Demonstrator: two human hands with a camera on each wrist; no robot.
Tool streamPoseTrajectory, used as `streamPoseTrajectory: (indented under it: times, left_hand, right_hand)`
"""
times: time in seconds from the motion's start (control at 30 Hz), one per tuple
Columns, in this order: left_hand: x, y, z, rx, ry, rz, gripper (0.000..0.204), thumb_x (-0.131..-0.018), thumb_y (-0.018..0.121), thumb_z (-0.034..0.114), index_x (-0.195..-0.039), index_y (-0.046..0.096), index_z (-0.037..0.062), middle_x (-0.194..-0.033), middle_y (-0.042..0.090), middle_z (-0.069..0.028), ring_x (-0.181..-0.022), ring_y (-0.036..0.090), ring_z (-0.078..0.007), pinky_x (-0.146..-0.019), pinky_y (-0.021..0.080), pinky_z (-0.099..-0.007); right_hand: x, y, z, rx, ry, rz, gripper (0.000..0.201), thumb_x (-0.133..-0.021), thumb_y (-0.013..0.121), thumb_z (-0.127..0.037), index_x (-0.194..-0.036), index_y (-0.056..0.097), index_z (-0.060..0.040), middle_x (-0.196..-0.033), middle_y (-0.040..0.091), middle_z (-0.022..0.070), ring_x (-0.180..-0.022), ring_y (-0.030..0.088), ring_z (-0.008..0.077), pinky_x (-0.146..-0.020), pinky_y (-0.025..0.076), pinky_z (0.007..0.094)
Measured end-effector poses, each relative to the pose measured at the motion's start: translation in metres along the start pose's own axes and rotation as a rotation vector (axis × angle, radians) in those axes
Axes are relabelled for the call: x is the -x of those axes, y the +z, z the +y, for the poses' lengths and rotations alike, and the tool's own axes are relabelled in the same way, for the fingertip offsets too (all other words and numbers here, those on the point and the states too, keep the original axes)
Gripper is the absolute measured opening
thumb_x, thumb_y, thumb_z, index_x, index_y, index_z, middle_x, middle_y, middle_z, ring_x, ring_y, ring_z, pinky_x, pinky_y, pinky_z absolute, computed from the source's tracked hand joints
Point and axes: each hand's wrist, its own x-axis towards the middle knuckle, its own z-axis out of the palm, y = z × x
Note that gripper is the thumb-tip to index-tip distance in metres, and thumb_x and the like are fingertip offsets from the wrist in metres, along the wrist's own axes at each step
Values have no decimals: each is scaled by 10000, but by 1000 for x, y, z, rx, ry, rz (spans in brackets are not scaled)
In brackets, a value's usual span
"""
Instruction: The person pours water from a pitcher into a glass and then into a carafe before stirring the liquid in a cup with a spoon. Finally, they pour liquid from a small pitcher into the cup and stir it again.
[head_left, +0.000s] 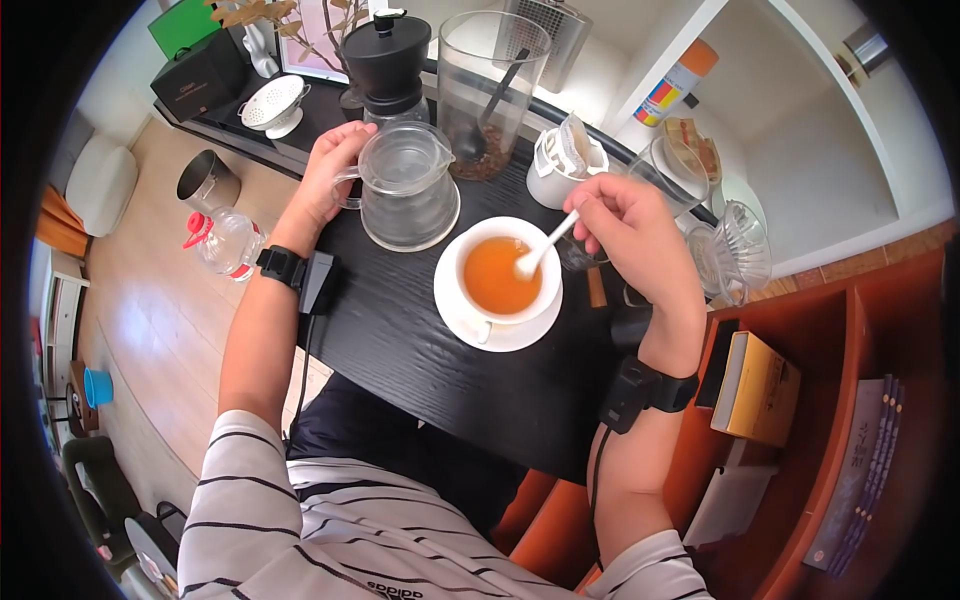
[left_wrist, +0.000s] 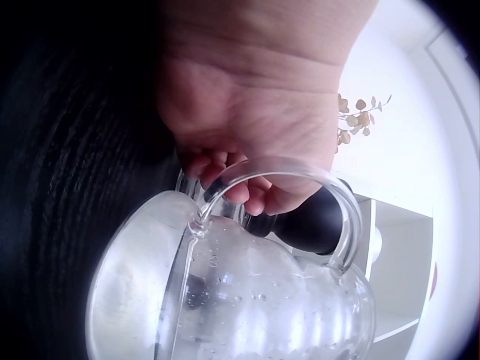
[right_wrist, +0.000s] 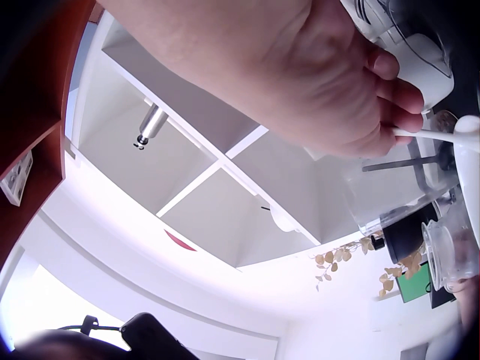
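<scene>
A white spoon (head_left: 528, 262) is pinched by my right hand (head_left: 632, 228), its bowl end in amber liquid in a white cup (head_left: 549, 290). That cup stands on a white saucer (head_left: 535, 335). My left hand (head_left: 335, 170) is beside a glass pot (head_left: 405, 205) at the left. In the left wrist view, the loosely bent fingers (left_wrist: 237, 193) show behind the pot's clear handle (left_wrist: 351, 217), not wrapped round it. Droplets dot the pot's glass. In the right wrist view, the spoon handle (right_wrist: 427, 135) runs out from the fingertips, and the cup is cut off at the edge.
Behind the pot stand a black-topped grinder (head_left: 385, 60) and a tall glass (head_left: 455, 90) with a black scoop inside. A white mug (head_left: 545, 185) with a drip bag and a ribbed glass dripper (head_left: 742, 250) are near my right hand. Bookshelf (head_left: 850, 340) at right.
</scene>
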Motion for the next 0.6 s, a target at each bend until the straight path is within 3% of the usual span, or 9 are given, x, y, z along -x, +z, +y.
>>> streamPoseTrajectory:
  times: [0.17,0.37,0.47,0.6]
  left_hand:
    - [-2,-2,-2,8,-13,-5,188,-1075,672,232,-963,709,86,-857,706,48,-736,620,-29,-698,500,-225]
    - [-1,0,-1,16,-4,-1,189,-1076,671,230,-958,711,88,-847,703,53,-722,614,-27,-688,496,-219]
    - [-1,-1,-2,16,-5,0,191,-1077,670,227,-954,713,86,-844,703,53,-719,614,-27,-686,495,-218]
    - [-1,0,-1,8,-8,19,194,-1076,671,226,-952,714,82,-846,706,51,-720,616,-28,-683,495,-218]
  right_hand:
    - [-2,8,1,-70,7,-178,179,-1071,618,-139,-1051,736,-6,-822,687,7,-731,610,69,-690,507,236]
    - [-4,13,1,-109,-82,6,181,-1042,620,-124,-1026,730,19,-821,703,40,-746,661,98,-701,539,255]
    - [-2,1,-2,48,-8,28,184,-1044,612,-123,-1023,732,15,-817,701,35,-741,659,98,-693,537,254]
    - [-2,1,2,40,-8,-48,182,-1076,621,-141,-1046,743,-10,-816,689,3,-720,609,68,-686,507,233]
